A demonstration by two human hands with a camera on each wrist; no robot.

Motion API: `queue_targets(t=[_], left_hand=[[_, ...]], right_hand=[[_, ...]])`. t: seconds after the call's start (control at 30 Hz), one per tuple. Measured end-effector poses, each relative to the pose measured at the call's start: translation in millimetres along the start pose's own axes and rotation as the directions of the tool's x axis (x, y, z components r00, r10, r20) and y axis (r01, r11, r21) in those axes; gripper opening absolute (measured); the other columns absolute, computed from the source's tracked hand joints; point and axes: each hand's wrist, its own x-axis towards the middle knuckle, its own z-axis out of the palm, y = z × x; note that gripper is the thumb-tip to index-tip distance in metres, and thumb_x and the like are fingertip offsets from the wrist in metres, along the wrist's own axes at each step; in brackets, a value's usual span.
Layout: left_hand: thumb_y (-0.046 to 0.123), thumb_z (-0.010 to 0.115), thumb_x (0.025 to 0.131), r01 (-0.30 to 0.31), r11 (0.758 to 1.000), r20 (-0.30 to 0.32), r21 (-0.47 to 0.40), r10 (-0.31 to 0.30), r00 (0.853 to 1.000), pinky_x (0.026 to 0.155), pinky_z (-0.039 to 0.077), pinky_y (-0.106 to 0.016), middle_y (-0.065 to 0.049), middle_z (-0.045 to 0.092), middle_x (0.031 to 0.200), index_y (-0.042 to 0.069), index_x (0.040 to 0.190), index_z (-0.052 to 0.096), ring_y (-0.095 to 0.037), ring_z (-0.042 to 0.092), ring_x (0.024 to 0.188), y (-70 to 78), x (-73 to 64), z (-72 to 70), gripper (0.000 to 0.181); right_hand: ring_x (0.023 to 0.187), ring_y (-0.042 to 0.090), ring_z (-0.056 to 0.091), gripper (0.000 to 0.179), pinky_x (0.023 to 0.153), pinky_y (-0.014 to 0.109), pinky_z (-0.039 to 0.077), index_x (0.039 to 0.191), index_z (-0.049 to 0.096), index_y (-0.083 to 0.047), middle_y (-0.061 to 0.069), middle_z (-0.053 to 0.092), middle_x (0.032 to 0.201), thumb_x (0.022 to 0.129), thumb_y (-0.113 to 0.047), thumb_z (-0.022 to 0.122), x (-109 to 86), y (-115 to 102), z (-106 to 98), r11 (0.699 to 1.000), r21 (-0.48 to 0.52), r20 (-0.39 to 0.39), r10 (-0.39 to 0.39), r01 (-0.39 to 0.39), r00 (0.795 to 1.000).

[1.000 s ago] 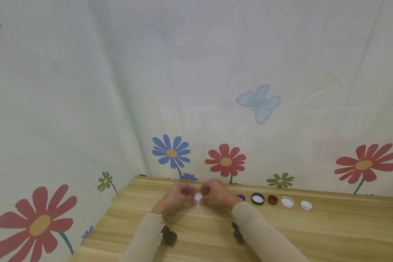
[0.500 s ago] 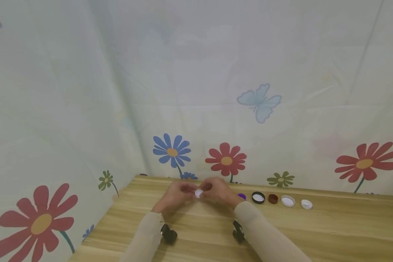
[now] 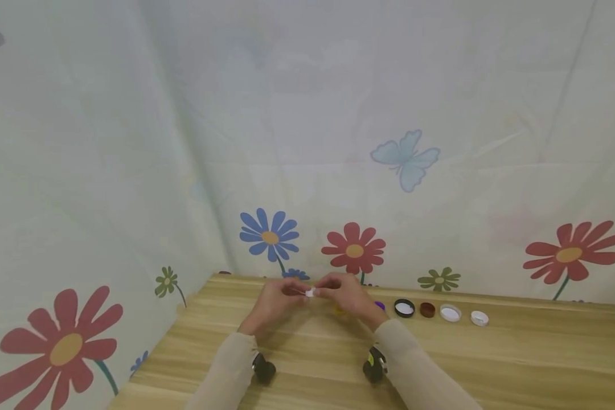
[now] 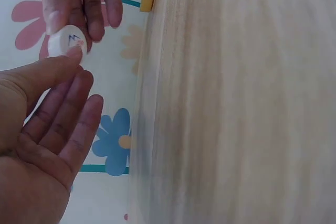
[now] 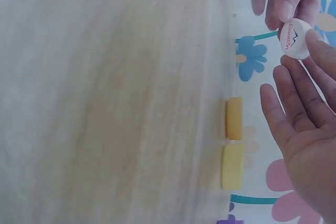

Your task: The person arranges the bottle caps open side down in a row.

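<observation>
A white bottle cap is held between my two hands, slightly above the table's far part. Its flat top, with red lettering and a blue zigzag mark, shows in the right wrist view as the cap tilts on edge. My left hand pinches it from the left with thumb and fingertips. From the right, my right hand pinches the opposite edge, its thumb lying against the printed face. In the left wrist view the left thumb overlaps the cap, and the other fingers of both hands are loosely extended.
To the right runs a row of caps: purple, black-rimmed, brown, clear-rimmed and white. Two yellow caps stand near the table's far edge by the right hand. A flowered curtain hangs behind.
Both hands have raised the white cap a little and tipped it, so its face no longer points at the head camera. Yellow now shows beneath the right hand.
</observation>
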Motion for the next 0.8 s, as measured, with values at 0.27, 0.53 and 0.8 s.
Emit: queue_targets(t=[0.27,0.53,0.8], left_hand=[[0.006,0.085,0.091,-0.032,0.999,-0.028,0.009,0.032,0.999,0.082,0.061,-0.03,-0.004,0.078,0.1,0.007,0.101,0.081,-0.022,0.074,0.094,12.2,1.8,-3.2,0.011],[0.008,0.085,0.092,-0.036,0.999,-0.046,-0.013,0.036,0.998,0.086,0.061,-0.037,-0.006,0.079,0.102,0.006,0.104,0.081,-0.022,0.075,0.095,17.9,0.0,-2.4,0.013],[0.009,0.082,0.094,-0.048,0.997,-0.07,-0.052,0.045,0.997,0.084,0.061,-0.035,-0.007,0.079,0.103,0.004,0.108,0.08,-0.022,0.075,0.094,24.2,-2.9,-2.2,0.014]], right_hand=[[0.1,0.022,0.065,0.02,0.093,0.042,0.056,0.113,0.078,-0.013,-0.002,0.075,0.109,0.101,-0.029,0.076,-6.9,-9.4,-5.3,0.996,0.089,-0.011,-0.013,0.014,1.0],[0.106,0.026,0.066,0.026,0.095,0.043,0.057,0.118,0.075,-0.011,0.001,0.074,0.114,0.1,-0.03,0.077,-20.2,-13.4,-1.0,0.973,0.231,-0.048,0.014,-0.002,0.999],[0.104,0.023,0.068,0.024,0.093,0.04,0.059,0.117,0.075,-0.006,0.004,0.074,0.113,0.101,-0.024,0.076,-21.8,-14.3,2.2,0.962,0.274,-0.066,0.026,-0.007,0.997]])
